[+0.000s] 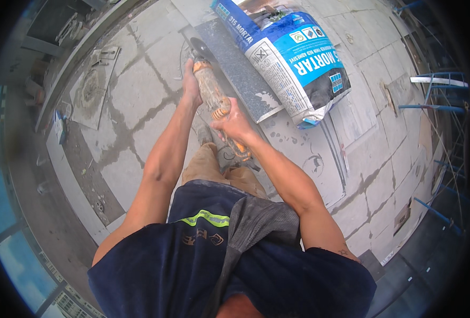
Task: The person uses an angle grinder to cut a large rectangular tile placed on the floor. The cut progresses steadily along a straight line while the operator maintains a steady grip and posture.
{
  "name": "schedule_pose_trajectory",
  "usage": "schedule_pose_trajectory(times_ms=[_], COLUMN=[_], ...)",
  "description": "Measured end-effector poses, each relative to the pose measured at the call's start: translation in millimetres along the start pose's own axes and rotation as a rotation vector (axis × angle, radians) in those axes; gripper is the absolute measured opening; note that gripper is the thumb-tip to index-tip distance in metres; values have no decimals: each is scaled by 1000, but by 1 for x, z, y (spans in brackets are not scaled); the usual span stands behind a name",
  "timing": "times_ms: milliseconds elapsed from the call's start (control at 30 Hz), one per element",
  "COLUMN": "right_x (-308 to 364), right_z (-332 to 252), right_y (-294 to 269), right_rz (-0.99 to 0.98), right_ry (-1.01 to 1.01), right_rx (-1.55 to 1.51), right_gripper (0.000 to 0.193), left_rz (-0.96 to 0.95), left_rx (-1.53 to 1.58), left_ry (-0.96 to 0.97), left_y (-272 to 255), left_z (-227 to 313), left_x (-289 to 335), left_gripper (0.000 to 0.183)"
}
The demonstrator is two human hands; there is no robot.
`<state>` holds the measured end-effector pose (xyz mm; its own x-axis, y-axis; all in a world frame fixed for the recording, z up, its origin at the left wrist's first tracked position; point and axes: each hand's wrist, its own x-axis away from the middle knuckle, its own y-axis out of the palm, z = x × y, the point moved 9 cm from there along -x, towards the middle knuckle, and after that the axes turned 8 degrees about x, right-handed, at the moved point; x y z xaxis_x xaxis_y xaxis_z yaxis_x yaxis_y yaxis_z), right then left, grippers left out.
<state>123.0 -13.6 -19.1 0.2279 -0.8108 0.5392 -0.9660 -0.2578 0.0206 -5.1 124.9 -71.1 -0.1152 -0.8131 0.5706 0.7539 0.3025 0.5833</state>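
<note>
Both arms reach forward and down. The left hand [191, 85] wraps the front of a dusty orange grinder [216, 103], near its disc; the right hand [234, 123] grips its rear handle. The grinder sits over a dark stone slab [235, 69], beside a blue-and-white bag [293, 58] lying on paving.

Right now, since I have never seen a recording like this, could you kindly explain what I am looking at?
This is one picture from a wide fisheye camera worn on a person's head, looking down, so straight edges bend near the rim. No machine is involved: both bare hands grip a dusty orange angle grinder. The left hand holds it near the disc end, and the right hand holds the rear handle. Its disc sits at the edge of a dark speckled slab lying on the pale tiled floor. A blue and white bag rests across the slab.
</note>
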Motion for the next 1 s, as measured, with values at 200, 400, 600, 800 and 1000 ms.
schedule_pose_trajectory(times_ms=[200, 400, 600, 800, 1000], right_x=[21, 45, 51, 57, 74], right_z=[14, 23, 36, 40, 37], right_y=[-2, -2, -1, -1, -1], right_rz=[10, 7, 8, -1, 8], right_ry=[-26, 13, -12, -7, 35], right_rx=[16, 19, 4, 12, 14], right_gripper=[91, 91, 90, 89, 86], left_rz=[13, 28, 25, 10, 42], left_rx=[-1, -25, -4, 0, -11], left_ry=[45, 30, 51, 43, 6], left_y=[1, 2, 7, 10, 7], left_z=[-14, -26, -30, -34, -43], left_x=[25, 47, 61, 68, 77], left_gripper=[73, 74, 66, 65, 71])
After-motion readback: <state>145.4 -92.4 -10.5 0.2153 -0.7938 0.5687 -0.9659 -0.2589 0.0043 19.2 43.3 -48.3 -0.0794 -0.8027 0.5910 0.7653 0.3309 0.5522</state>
